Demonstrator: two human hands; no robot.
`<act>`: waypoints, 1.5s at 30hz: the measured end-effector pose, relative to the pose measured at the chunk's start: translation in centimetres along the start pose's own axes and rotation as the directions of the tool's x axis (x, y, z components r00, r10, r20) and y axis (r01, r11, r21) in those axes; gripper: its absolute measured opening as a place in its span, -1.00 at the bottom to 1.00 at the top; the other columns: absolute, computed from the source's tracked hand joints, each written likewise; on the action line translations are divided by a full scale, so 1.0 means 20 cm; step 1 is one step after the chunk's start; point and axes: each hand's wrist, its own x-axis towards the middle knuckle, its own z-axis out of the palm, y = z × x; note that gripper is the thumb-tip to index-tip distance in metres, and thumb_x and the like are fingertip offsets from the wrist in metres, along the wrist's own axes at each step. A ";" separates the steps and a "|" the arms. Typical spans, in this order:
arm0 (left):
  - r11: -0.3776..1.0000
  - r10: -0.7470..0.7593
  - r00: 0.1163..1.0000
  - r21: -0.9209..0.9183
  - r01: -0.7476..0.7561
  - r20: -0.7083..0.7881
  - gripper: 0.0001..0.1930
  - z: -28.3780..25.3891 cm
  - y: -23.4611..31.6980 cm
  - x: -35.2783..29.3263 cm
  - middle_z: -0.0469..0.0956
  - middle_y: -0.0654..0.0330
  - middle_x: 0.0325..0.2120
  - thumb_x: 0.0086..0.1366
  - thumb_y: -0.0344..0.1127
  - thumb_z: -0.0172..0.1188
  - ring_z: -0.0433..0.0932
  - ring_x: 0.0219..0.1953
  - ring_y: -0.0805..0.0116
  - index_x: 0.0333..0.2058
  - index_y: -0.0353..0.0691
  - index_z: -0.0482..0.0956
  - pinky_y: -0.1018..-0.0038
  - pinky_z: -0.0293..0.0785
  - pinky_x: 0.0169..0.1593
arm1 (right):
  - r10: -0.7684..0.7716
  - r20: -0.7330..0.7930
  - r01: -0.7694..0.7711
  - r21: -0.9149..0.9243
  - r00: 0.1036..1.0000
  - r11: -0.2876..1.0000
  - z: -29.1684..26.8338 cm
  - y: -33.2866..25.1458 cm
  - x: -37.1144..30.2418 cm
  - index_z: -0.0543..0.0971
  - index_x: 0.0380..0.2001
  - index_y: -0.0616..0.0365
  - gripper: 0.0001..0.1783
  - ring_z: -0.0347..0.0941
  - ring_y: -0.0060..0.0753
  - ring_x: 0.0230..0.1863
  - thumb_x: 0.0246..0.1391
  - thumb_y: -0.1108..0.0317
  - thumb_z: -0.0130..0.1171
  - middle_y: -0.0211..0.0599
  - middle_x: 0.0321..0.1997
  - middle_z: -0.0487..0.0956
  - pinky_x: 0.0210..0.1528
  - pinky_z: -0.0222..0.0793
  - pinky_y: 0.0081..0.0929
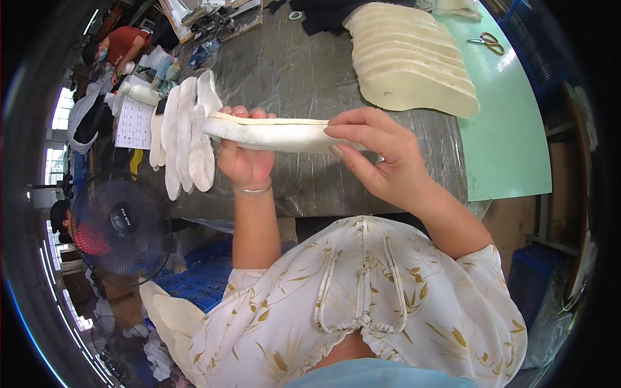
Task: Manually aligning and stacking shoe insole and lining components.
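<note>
A fleecy white insole [278, 136] is held edge-up between my two hands, above the table. Along its top edge runs a dark line between cream layers; whether these are one insole or two laid together I cannot tell. My left hand [247, 157] wraps round its left end, with the fingertips showing behind. At the right end, my right hand [381, 145] pinches it between thumb and fingers. Left of my left hand lie several loose fleecy insoles [202, 155]. A fanned pile of cream insoles [414, 68] rests beyond my right hand.
Plastic film covers the dark table [297, 71]. Scissors [490, 43] lie on a green board [508, 142] at right. A written sheet [134, 123] and white bottle [140, 94] are at left, near a fan [123, 216]. Another person [123, 48] bends over work at far left.
</note>
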 end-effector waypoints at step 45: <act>0.994 -0.044 0.999 0.100 0.046 -0.020 -0.70 0.06 -0.23 -0.04 0.40 0.22 -0.19 0.24 -0.22 0.30 0.41 -0.11 0.29 -0.13 -0.17 0.46 0.36 0.44 -0.06 | -0.238 -0.136 0.184 -0.326 0.962 0.927 0.19 0.04 0.12 0.64 -0.45 0.09 -0.88 0.50 -0.34 -0.47 -0.06 0.30 0.30 -0.41 -0.44 0.59 -0.45 0.41 -0.39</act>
